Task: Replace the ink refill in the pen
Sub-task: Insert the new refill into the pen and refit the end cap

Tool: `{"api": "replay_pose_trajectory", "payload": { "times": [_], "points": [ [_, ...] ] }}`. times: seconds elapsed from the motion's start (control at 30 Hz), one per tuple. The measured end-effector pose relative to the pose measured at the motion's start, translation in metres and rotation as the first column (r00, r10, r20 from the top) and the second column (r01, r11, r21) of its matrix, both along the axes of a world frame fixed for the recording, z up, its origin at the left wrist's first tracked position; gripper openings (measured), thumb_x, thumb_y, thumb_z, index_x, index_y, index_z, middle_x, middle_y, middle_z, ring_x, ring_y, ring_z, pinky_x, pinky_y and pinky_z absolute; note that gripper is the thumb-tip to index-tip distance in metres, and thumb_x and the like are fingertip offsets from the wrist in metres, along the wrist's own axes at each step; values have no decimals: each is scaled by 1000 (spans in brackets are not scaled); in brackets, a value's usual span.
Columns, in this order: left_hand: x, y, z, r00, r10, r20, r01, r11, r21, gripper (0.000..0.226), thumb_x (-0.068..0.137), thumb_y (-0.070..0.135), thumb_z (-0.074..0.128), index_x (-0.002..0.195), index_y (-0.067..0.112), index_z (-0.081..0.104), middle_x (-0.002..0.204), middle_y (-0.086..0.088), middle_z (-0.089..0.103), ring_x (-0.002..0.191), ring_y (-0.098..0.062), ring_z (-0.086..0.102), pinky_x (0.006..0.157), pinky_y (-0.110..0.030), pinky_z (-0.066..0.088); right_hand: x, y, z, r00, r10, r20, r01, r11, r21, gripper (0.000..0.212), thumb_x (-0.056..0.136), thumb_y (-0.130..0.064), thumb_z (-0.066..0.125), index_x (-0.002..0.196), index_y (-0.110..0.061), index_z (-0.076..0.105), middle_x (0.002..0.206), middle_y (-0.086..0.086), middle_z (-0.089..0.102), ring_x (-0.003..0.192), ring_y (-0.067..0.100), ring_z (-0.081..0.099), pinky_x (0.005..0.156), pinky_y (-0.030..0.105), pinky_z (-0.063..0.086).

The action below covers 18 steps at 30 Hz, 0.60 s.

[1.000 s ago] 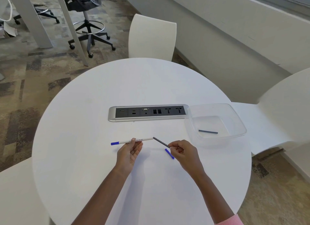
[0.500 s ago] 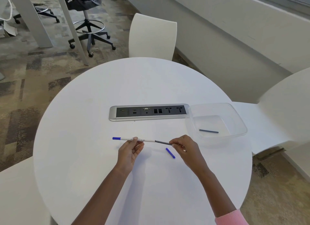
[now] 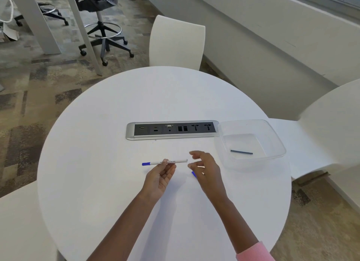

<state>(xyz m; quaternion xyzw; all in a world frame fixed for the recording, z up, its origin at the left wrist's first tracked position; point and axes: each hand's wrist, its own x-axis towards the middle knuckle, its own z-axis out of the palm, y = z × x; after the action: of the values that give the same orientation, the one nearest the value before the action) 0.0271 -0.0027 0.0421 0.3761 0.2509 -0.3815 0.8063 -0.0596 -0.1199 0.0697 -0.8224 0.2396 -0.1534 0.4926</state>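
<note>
the white pen point(image 3: 165, 162) with a blue end lies level above the round white bench point(image 3: 97, 143), pinched in the fingertips of the left hand point(image 3: 159, 178), palm up; small print on its barrel is too blurred to read. just right of its open end, the right hand point(image 3: 206, 169) hovers with fingers spread, holding nothing, half hiding a small blue piece point(image 3: 194, 174). a dark refill point(image 3: 241, 152) lies in the clear tray point(image 3: 276, 143).
</note>
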Motion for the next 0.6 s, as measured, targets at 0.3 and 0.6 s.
{"api": "replay_pose_trajectory", "payload": {
  "times": [0.3, 0.6],
  "points": [
    [4, 6, 4, 997, 54, -61, -56, 998, -36, 15, 89, 6, 52, 78, 0, 59, 54, -10, 70, 51, -16, 69, 49, -23, 58, -11, -19, -30, 960, -128, -248, 79, 977, -199, 19, 87, -2, 49, 99, -9, 62, 106, 9, 61, 82, 15, 58, 76, 25, 47],
    [5, 11, 3, 997, 63, -51, -64, 998, -11, 15, 89, 5, 52, 78, -1, 59, 53, -9, 70, 50, -16, 69, 52, -24, 57, -22, -18, -61, 858, -135, -495, 5, 967, -254, 20, 86, -17, 57, 103, -7, 57, 109, 12, 55, 103, 26, 53, 79, 31, 46]
  ]
}}
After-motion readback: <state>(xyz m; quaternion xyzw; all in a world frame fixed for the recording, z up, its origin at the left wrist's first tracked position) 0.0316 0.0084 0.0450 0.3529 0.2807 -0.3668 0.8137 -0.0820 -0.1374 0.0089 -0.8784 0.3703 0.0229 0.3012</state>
